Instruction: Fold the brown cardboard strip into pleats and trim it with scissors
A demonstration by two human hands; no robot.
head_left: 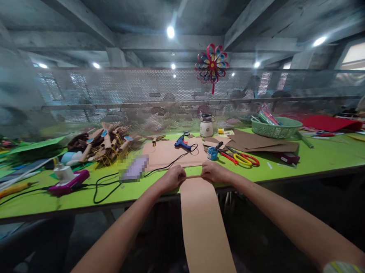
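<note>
A long strip of brown kraft paper (203, 226) runs from the table's front edge down towards my lap. Its far end looks narrowly folded or rolled. My left hand (175, 177) pinches the left corner of that end, fingers curled closed. At the right corner, my right hand (214, 172) grips the paper in the same way. Just beyond my hands lie flat brown sheets (165, 154) with a blue glue gun (182, 143) on top. Close to my right hand stands a small blue pot (212, 152) with something dark sticking out.
Red and yellow-handled scissors (245, 160) lie right of the pot, before more brown card (257, 142) and a green basket (274, 127). On the left are a purple power strip (68, 183), black cable and a heap of brown paper pieces (108, 143). A mesh screen (130, 90) stands behind.
</note>
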